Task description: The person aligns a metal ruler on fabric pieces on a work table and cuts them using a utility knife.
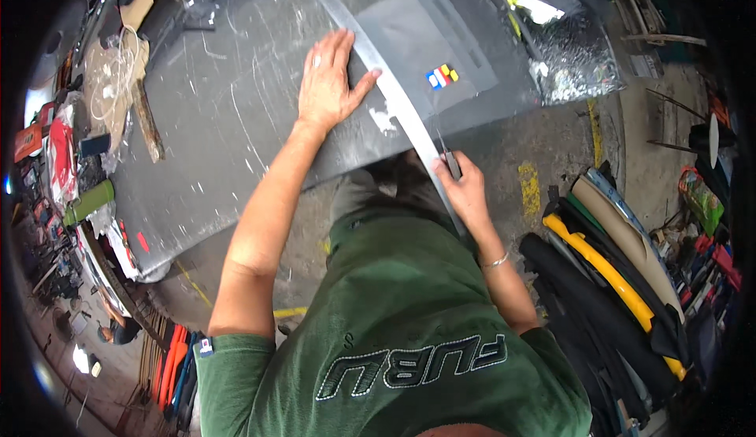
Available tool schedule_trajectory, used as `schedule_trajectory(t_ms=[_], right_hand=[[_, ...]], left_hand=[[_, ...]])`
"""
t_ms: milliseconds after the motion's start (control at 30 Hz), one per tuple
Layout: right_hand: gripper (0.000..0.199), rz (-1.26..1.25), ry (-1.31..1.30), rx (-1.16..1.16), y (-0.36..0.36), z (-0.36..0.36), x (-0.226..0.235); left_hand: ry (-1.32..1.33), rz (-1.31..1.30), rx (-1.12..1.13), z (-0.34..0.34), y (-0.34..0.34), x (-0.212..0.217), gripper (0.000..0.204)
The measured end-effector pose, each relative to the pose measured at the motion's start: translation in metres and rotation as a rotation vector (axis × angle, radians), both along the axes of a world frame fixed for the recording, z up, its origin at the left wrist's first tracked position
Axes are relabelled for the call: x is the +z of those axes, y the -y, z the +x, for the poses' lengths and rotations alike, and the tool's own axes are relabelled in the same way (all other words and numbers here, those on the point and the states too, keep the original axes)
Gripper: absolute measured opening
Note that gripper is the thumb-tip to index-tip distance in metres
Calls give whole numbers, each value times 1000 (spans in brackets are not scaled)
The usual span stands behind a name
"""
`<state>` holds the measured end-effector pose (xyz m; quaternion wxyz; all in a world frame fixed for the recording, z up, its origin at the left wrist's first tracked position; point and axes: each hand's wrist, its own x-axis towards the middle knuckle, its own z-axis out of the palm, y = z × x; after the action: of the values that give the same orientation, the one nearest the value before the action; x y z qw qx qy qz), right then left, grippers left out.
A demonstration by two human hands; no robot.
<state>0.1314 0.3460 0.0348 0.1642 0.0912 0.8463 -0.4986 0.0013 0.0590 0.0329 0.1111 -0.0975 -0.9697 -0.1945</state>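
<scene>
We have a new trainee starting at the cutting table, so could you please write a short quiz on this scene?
1. True or false: the left hand lies flat, pressing the long metal straightedge onto the dark sheet.
2. What does the right hand grip? A) a small cutting knife B) a hammer C) a paint brush
3. Fill in: the knife runs along the straightedge's ____ edge, as the person sees it.

Key: 1 true; 2 A; 3 right.
</scene>
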Motion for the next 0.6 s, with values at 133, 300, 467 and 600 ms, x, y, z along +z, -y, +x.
schedule_trajectory(t_ms=[133,300,467,600], right_hand=[[50,130,-315,5,12,-18,24],[42,240,-605,89,4,-72,22],[46,573,-614,-18,0,-113,9],[37,608,-798,-117,23,-124,-2]], left_hand=[[-34,-5,13,16,7,5,80],[57,-8,51,35,3,4,74],[25,248,-5,16,-4,10,61],[512,417,-166,-6,-32,79,58]])
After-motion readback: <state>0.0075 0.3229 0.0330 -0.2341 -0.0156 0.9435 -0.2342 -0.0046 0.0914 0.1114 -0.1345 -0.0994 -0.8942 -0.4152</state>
